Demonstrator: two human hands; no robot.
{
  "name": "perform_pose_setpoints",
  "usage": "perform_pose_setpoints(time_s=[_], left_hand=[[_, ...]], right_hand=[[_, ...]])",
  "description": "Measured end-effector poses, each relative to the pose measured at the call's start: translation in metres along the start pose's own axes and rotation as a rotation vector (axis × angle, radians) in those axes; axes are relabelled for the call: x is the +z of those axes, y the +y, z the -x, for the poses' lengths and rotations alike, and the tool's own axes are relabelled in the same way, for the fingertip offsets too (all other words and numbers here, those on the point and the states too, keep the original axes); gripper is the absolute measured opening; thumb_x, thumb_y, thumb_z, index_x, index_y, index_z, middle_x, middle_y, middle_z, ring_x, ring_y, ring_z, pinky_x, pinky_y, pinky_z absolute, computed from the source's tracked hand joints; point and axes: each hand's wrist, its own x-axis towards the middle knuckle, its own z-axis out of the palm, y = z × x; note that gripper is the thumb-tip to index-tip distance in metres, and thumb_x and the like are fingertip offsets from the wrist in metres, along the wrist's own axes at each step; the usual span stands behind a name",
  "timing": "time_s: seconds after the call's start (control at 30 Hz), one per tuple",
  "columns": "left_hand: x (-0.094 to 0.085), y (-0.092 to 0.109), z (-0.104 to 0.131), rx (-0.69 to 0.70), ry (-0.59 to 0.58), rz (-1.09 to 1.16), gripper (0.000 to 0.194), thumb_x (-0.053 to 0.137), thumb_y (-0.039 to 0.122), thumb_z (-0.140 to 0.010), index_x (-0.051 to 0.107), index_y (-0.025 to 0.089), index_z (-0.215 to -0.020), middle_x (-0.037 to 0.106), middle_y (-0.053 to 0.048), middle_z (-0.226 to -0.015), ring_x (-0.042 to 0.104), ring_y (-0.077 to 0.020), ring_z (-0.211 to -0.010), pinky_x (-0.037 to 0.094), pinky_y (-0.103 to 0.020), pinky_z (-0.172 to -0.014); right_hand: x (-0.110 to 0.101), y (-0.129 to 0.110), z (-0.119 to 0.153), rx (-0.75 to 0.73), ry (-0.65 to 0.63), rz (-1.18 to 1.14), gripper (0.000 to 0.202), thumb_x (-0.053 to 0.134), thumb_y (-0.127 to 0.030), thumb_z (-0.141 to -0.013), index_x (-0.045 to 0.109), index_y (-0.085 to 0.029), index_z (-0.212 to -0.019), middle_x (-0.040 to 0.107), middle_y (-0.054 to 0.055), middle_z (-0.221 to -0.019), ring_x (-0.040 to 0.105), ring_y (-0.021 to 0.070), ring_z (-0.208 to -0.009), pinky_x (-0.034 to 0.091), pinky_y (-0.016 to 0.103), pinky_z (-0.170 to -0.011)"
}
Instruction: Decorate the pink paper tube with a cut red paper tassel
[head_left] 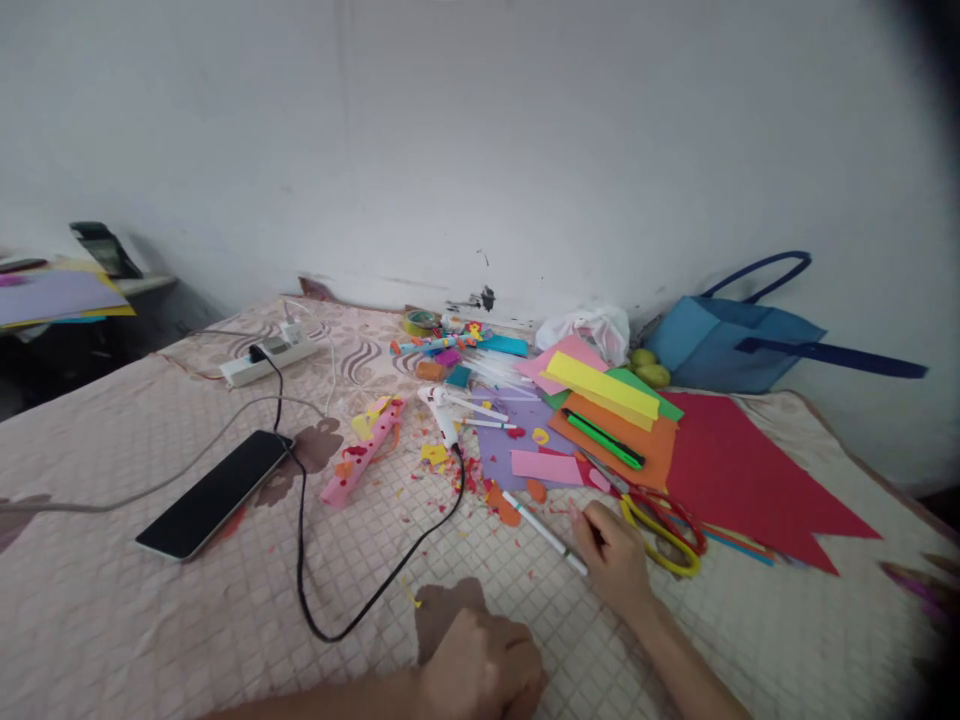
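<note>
left hand [486, 665] and right hand [619, 560] curl narrow at the near side of a cloth-covered table [225, 620]; whether either grips anything cannot be told. a blue bag [739, 345] stands near the back right corner, red paper [739, 470] toward the right edge, a flat black device [214, 495] toward the left. a black cord [301, 560] loops left of both hands. yellow-handled scissors [645, 517] and a white pen [545, 533] lie beside the right hand.

Two hands [616, 556], three white markers [544, 532], one glue gun [440, 415], one power strip [251, 369], one blue bag [731, 345]
</note>
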Motion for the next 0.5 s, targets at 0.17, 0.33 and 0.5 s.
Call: perform_pose_setpoints(time_s=[0.17, 0.33, 0.5], left_hand=[[0.004, -0.001, -0.008, -0.084, -0.068, 0.064, 0.026, 0.056, 0.013, -0.068, 0.033, 0.018, -0.056, 0.046, 0.003, -0.057, 0.039, -0.0075, -0.048, 0.019, -0.024, -0.042], [0.001, 0.004, -0.012, -0.132, -0.111, 0.066, 0.023, 0.052, 0.014, -0.071, 0.034, 0.019, -0.058, 0.045, 0.002, -0.055, 0.040, -0.0094, -0.049, 0.020, -0.025, -0.043], [-0.007, 0.011, -0.012, -0.160, -0.112, 0.091, 0.023, 0.049, 0.013, -0.074, 0.034, 0.019, -0.058, 0.048, 0.001, -0.056, 0.043, -0.0101, -0.050, 0.023, -0.025, -0.046]], right_hand=[[-0.013, 0.011, 0.002, -0.104, 0.052, 0.079, 0.031, 0.047, -0.021, -0.089, 0.037, -0.024, -0.061, 0.041, -0.003, -0.052, 0.042, 0.0142, -0.048, 0.033, 0.029, -0.050], [-0.032, 0.028, 0.003, -0.056, 0.137, 0.162, 0.032, 0.049, -0.024, -0.088, 0.040, -0.024, -0.058, 0.044, -0.002, -0.052, 0.044, 0.0144, -0.050, 0.036, 0.028, -0.053], [-0.053, 0.053, -0.002, 0.055, 0.246, 0.239, 0.016, 0.051, -0.026, -0.089, 0.053, -0.022, -0.074, 0.058, 0.004, -0.068, 0.054, 0.0167, -0.063, 0.044, 0.029, -0.061]])
